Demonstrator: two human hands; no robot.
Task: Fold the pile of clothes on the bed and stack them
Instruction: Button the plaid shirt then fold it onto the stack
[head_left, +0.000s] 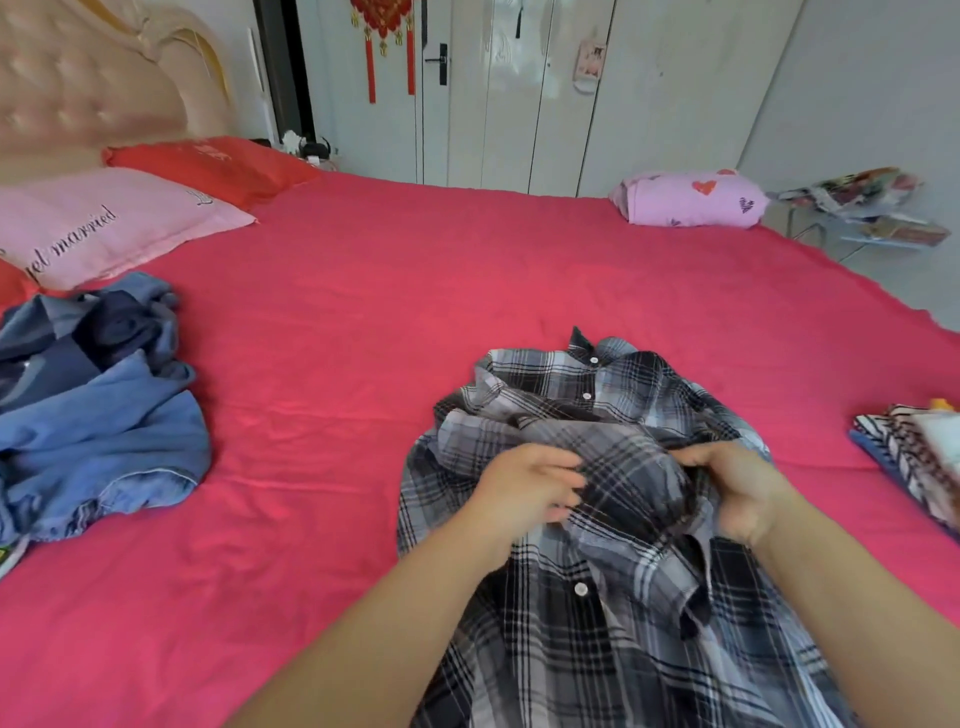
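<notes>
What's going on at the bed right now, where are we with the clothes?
A person is working on the plaid shirt, which lies rumpled and not yet folded on the red sheet. The right hand grips bunched fabric near the shirt's middle. The left hand is on the same fabric, but too blurred to judge its grip. A heap of blue clothes waits unfolded on the left, and a folded stack sits at the right edge.

Both hands on plaid shirt (597, 582) on bed (363, 312): left hand (524, 493) blurred, touching fabric; right hand (737, 493) gripping a bunched fold. Denim pile (98, 415) well left of shirt, folded stack (914, 457) right.
</notes>
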